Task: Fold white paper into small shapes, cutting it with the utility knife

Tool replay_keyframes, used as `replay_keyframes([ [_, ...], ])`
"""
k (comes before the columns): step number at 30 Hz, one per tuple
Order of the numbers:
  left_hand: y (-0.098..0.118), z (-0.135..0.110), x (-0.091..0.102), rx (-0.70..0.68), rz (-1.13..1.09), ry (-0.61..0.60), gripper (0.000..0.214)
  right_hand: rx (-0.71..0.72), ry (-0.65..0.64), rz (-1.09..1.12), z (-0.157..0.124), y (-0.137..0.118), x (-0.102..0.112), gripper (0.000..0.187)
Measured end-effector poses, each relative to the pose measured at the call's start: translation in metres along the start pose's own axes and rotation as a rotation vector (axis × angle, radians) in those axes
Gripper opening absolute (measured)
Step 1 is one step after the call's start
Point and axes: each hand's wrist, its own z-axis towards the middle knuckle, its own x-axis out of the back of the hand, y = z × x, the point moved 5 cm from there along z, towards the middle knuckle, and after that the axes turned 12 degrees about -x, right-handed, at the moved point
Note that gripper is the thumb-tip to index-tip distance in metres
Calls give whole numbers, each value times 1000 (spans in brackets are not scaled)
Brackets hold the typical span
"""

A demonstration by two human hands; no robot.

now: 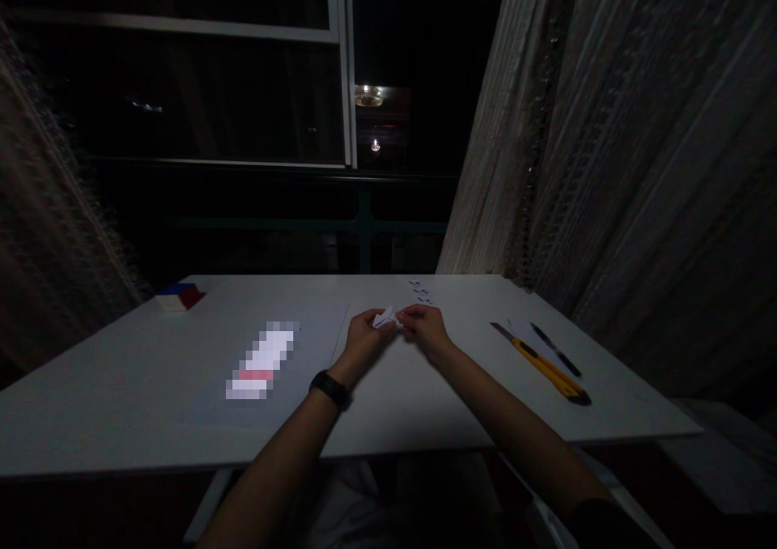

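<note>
A small folded piece of white paper [384, 317] is held above the middle of the white table. My left hand [363, 337] is closed on it from the left, a black band around the wrist. From the other side, the bent fingers of my right hand [426, 327] pinch at the paper's right end; the fingertips partly hide what they grip. Just beyond my right hand, several small white paper pieces [420, 292] with dark marks lie in a short row.
A yellow utility knife [543, 367], blade out, lies right of my right arm, beside a dark pen [555, 350] and a white slip [520, 332]. A bright blurred-out phone-like rectangle [264, 360] rests on a large pale sheet [321, 346]. A coloured cube [178, 296] sits far left.
</note>
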Motion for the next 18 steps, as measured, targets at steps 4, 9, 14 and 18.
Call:
replay_keyframes([
  [4,-3,-1,0,55,-109,13,34,-16,-78,10,-2,-1,-2,29],
  [9,-3,-1,1,58,-135,6,34,-3,-98,-37,0,-1,-3,29],
  [14,-3,-1,-2,70,-199,-2,34,50,-93,-91,2,-1,-3,24],
  [18,-2,-1,-2,59,-163,-10,34,85,-131,-121,3,-2,-3,25],
])
